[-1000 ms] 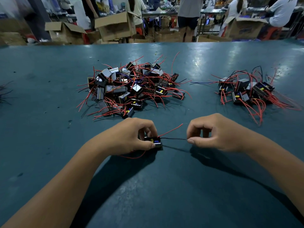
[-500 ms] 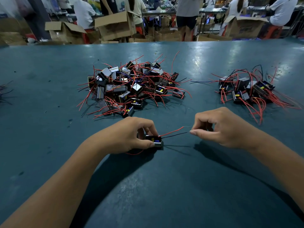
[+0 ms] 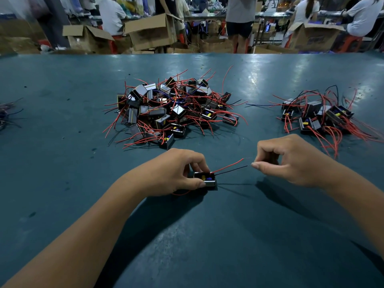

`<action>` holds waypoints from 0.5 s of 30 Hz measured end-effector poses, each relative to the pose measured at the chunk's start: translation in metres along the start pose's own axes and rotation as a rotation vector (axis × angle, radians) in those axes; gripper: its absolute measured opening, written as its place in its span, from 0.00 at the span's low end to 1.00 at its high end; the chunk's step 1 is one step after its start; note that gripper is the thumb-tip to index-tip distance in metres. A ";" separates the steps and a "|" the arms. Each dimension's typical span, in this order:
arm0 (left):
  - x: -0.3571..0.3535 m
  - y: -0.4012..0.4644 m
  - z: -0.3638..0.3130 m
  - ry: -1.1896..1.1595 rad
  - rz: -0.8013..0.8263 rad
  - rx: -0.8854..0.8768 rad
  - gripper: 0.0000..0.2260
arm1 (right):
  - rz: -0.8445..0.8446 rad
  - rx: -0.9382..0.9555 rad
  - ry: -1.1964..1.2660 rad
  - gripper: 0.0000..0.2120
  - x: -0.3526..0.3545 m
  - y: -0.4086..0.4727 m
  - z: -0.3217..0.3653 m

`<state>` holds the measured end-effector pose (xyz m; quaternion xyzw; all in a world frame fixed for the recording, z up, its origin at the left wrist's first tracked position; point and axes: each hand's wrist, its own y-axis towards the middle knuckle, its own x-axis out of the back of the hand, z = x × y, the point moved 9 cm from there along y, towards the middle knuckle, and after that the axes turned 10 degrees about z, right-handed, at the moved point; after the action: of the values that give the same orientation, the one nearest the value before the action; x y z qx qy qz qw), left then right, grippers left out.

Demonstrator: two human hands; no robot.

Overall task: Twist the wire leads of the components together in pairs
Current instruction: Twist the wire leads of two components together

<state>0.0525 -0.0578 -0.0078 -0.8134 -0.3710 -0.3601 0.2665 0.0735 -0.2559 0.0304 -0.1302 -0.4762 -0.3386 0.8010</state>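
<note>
A wide stretch of bare green table (image 3: 62,183) lies along the near edge, in front of both forearms. Toward the far edge sits a large pile of components (image 3: 172,111) at the middle and a smaller pile (image 3: 315,117) near the right edge. The left hand (image 3: 176,173) grips a small black component (image 3: 206,180) between thumb and curled fingers, low over the table's middle. Its red lead (image 3: 228,167) and black lead (image 3: 232,170) run rightward to the right hand (image 3: 291,161), which pinches the black lead's bare tip with fingers curled.
</note>
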 end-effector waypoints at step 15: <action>-0.003 0.001 -0.006 0.018 0.004 -0.024 0.07 | -0.120 0.135 -0.111 0.08 0.003 0.002 0.044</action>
<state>0.0495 -0.0646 -0.0069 -0.8139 -0.3626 -0.3714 0.2609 0.0459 -0.2327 0.0553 -0.0657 -0.5488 -0.3453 0.7585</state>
